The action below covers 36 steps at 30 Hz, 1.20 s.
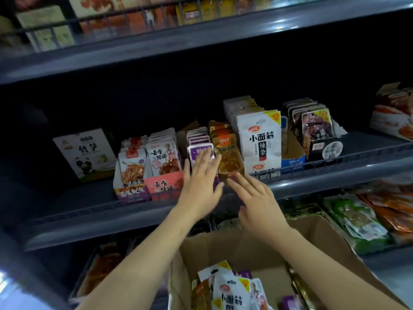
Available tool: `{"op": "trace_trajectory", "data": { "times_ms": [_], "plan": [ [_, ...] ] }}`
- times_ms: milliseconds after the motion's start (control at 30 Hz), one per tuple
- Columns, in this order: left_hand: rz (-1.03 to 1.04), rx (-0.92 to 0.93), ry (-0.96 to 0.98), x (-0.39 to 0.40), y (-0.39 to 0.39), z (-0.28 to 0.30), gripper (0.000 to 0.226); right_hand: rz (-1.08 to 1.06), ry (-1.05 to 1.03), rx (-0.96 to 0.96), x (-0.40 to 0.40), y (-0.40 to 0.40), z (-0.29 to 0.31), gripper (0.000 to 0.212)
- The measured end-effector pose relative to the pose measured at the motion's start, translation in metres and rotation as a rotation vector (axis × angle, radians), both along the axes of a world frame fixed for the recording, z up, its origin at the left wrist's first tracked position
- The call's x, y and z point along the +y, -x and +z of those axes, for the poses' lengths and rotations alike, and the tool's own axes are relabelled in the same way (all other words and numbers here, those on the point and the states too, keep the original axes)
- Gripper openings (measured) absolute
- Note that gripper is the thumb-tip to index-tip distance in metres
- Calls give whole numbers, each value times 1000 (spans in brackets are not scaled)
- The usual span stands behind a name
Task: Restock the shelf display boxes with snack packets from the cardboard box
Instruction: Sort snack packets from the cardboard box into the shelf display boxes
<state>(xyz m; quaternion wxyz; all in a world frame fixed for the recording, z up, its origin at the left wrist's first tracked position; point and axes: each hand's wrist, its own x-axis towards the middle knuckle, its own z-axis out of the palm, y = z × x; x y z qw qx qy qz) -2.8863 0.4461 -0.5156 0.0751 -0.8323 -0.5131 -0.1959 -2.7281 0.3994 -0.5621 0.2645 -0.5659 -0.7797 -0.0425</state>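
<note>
Both hands reach to the middle shelf point(93, 211). The left hand point(199, 184) lies flat with straight fingers on the purple packets point(199, 149) in their display box. The right hand point(254, 199), fingers also straight and holding nothing, touches the bottom of the orange fish packets point(228, 153) just beside it. Below the forearms stands the cardboard box point(317, 249), open, with white packets point(231, 291) inside.
</note>
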Motion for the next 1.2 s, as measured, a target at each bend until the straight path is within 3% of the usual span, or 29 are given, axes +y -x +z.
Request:
{"op": "trace_trajectory", "data": {
  "times_ms": [167,267,500,733,967,1200],
  "plan": [
    [-63,-113,75,-61,-24,-40,58,-74,2,-146,-58,-43,-24,76],
    [-95,-155,192,-95,-46,-66,54,-86,1,-212,-96,-79,-40,64],
    [-184,-154,408,-138,-103,-125,49,-162,219,-285,-160,-151,-64,54],
    [-186,-133,622,-131,-133,-162,47,-193,459,-127,-166,-162,-81,60],
    [50,-305,1016,-99,-158,-217,38,-214,523,45,-156,-168,-91,72],
    [276,-481,1106,-81,-174,-263,42,-175,527,88,-157,-175,-94,71]
  ]
}}
